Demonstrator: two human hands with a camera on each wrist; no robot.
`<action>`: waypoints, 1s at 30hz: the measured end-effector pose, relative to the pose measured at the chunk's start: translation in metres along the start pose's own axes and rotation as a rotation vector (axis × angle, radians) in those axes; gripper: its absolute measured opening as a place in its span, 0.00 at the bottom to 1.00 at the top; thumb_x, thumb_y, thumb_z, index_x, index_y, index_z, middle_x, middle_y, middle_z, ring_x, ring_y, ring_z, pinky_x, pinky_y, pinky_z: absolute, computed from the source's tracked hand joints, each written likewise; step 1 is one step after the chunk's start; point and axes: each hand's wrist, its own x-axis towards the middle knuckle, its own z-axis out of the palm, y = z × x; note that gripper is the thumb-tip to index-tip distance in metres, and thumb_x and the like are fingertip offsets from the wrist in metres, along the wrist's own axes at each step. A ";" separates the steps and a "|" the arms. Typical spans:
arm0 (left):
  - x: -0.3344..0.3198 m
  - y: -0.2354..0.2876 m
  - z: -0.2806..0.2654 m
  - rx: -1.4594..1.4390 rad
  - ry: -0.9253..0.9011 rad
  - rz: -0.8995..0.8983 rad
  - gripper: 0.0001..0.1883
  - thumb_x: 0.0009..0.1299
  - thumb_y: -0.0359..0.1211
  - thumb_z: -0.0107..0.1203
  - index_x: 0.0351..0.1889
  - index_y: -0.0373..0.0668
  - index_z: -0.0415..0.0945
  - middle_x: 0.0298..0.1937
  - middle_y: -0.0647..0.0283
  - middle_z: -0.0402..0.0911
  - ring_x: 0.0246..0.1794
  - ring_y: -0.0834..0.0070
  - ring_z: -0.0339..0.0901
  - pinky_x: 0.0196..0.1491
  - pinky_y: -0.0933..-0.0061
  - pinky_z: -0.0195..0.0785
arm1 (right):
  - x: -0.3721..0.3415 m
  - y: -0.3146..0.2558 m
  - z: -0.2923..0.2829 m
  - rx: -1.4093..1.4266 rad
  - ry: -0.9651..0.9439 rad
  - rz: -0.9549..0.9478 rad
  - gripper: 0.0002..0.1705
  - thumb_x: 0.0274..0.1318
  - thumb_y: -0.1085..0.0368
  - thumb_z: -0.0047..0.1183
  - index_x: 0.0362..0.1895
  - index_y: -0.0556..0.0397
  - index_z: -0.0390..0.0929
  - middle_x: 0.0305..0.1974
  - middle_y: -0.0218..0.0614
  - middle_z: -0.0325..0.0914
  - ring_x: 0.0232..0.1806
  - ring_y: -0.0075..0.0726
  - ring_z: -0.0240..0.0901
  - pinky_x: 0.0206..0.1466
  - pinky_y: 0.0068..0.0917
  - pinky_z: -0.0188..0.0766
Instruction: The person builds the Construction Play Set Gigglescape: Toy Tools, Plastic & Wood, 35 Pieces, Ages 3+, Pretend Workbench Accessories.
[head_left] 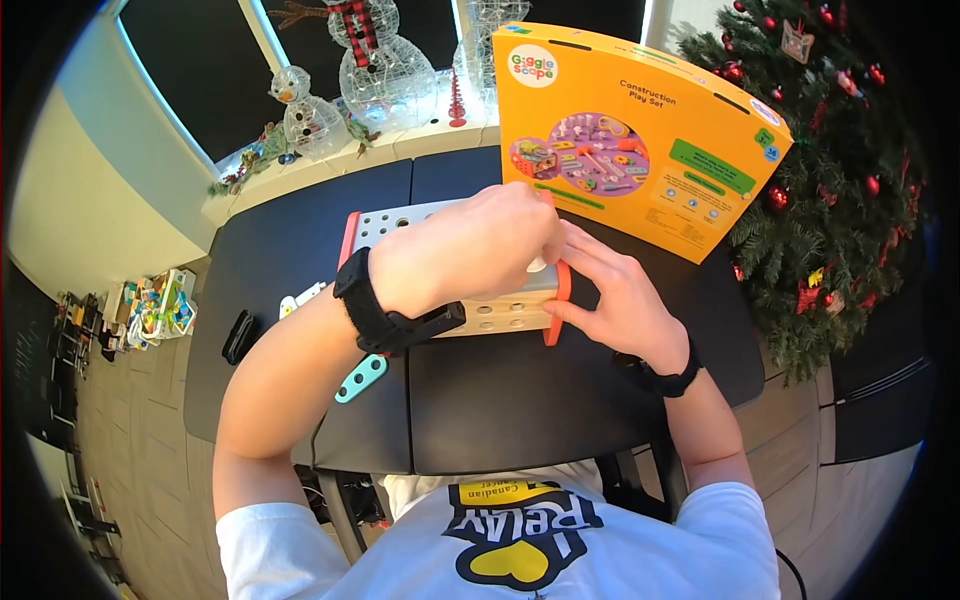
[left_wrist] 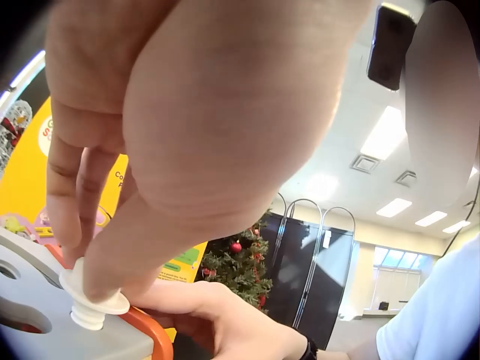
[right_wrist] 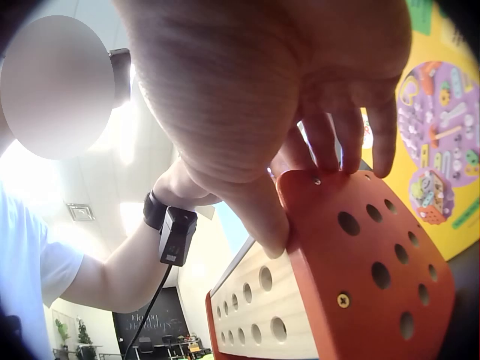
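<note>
A toy workbench [head_left: 480, 318] with a grey perforated top, a pale wooden front with holes and red end panels stands on the black table. My left hand [head_left: 470, 245] reaches over its top and pinches the head of a white plastic screw [left_wrist: 90, 316] between thumb and fingers. The screw stands upright at a hole near the right end of the grey top. My right hand [head_left: 630, 305] grips that end: its thumb lies against the front by the red end panel [right_wrist: 367, 262], and its fingers reach over the upper edge.
A yellow play set box [head_left: 600, 150] stands behind the workbench. A turquoise perforated strip [head_left: 362, 379], a white toy piece [head_left: 300, 298] and a black case [head_left: 239, 336] lie on the table's left. A decorated tree [head_left: 810, 200] stands at the right.
</note>
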 end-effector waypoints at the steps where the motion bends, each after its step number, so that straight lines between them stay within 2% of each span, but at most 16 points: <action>1: -0.001 0.001 -0.001 -0.020 -0.007 0.000 0.10 0.60 0.21 0.62 0.40 0.34 0.87 0.40 0.46 0.87 0.45 0.48 0.84 0.51 0.56 0.77 | 0.000 0.000 0.000 0.002 -0.003 -0.003 0.41 0.51 0.65 0.73 0.71 0.53 0.74 0.71 0.52 0.72 0.75 0.55 0.67 0.71 0.43 0.73; 3: -0.001 0.003 -0.006 -0.057 -0.018 -0.001 0.12 0.59 0.19 0.62 0.40 0.34 0.87 0.41 0.47 0.87 0.46 0.49 0.84 0.52 0.55 0.77 | 0.000 -0.001 -0.001 0.011 -0.007 0.005 0.41 0.50 0.65 0.73 0.70 0.54 0.74 0.71 0.52 0.72 0.75 0.55 0.67 0.71 0.43 0.73; 6: 0.002 -0.002 -0.003 -0.223 0.064 -0.001 0.09 0.61 0.23 0.64 0.40 0.36 0.87 0.41 0.47 0.87 0.45 0.49 0.85 0.50 0.55 0.78 | 0.000 -0.001 0.002 0.013 0.013 0.008 0.40 0.50 0.65 0.73 0.70 0.54 0.74 0.71 0.51 0.72 0.75 0.54 0.67 0.71 0.43 0.73; 9: 0.003 0.007 -0.002 -0.006 0.152 -0.156 0.06 0.65 0.28 0.63 0.37 0.35 0.86 0.39 0.45 0.86 0.43 0.49 0.84 0.47 0.53 0.78 | 0.000 0.000 0.002 -0.007 0.022 -0.001 0.40 0.50 0.64 0.73 0.69 0.55 0.75 0.72 0.49 0.71 0.75 0.54 0.66 0.71 0.42 0.72; 12: 0.006 0.018 -0.004 0.159 -0.034 -0.337 0.08 0.67 0.31 0.62 0.34 0.34 0.84 0.37 0.44 0.85 0.41 0.47 0.83 0.45 0.52 0.77 | 0.000 0.001 0.001 -0.026 0.020 -0.022 0.40 0.50 0.64 0.73 0.70 0.55 0.74 0.72 0.48 0.71 0.76 0.53 0.65 0.72 0.42 0.72; 15: 0.003 0.013 0.004 0.198 -0.018 -0.216 0.09 0.67 0.32 0.62 0.35 0.33 0.84 0.35 0.44 0.84 0.41 0.46 0.83 0.47 0.52 0.77 | 0.000 0.002 0.001 -0.017 0.012 -0.024 0.41 0.50 0.64 0.73 0.70 0.55 0.74 0.73 0.46 0.71 0.76 0.52 0.65 0.72 0.42 0.72; 18: 0.001 0.009 0.008 0.134 0.011 -0.177 0.07 0.66 0.29 0.62 0.36 0.33 0.85 0.37 0.44 0.85 0.43 0.46 0.83 0.49 0.54 0.77 | 0.000 -0.001 -0.001 0.002 0.008 -0.007 0.41 0.50 0.64 0.73 0.70 0.55 0.74 0.73 0.46 0.71 0.77 0.51 0.65 0.72 0.42 0.72; 21: -0.004 0.004 0.006 0.028 0.012 -0.016 0.07 0.64 0.26 0.62 0.38 0.33 0.85 0.39 0.46 0.85 0.46 0.46 0.83 0.51 0.55 0.77 | 0.000 -0.001 -0.001 0.007 0.008 -0.004 0.42 0.50 0.65 0.73 0.71 0.55 0.73 0.72 0.46 0.71 0.76 0.51 0.65 0.72 0.42 0.72; 24: -0.004 0.002 0.005 -0.026 -0.015 -0.006 0.09 0.62 0.24 0.63 0.40 0.34 0.85 0.41 0.47 0.85 0.47 0.46 0.83 0.51 0.55 0.77 | 0.000 0.002 0.001 0.007 0.008 -0.005 0.42 0.50 0.64 0.73 0.71 0.55 0.73 0.72 0.47 0.72 0.76 0.51 0.65 0.72 0.42 0.72; 27: -0.004 0.006 0.004 -0.131 0.132 0.040 0.07 0.64 0.27 0.64 0.38 0.35 0.85 0.41 0.48 0.86 0.46 0.47 0.83 0.49 0.54 0.77 | 0.000 -0.001 -0.001 0.017 0.006 0.012 0.41 0.50 0.64 0.73 0.70 0.55 0.74 0.72 0.48 0.72 0.76 0.51 0.65 0.72 0.42 0.72; 30: -0.003 0.011 0.007 0.065 0.170 -0.092 0.08 0.66 0.31 0.64 0.36 0.35 0.84 0.41 0.48 0.86 0.44 0.49 0.83 0.46 0.53 0.77 | 0.000 0.000 -0.001 0.012 0.011 -0.001 0.41 0.50 0.64 0.73 0.70 0.56 0.74 0.72 0.48 0.72 0.76 0.51 0.65 0.73 0.42 0.71</action>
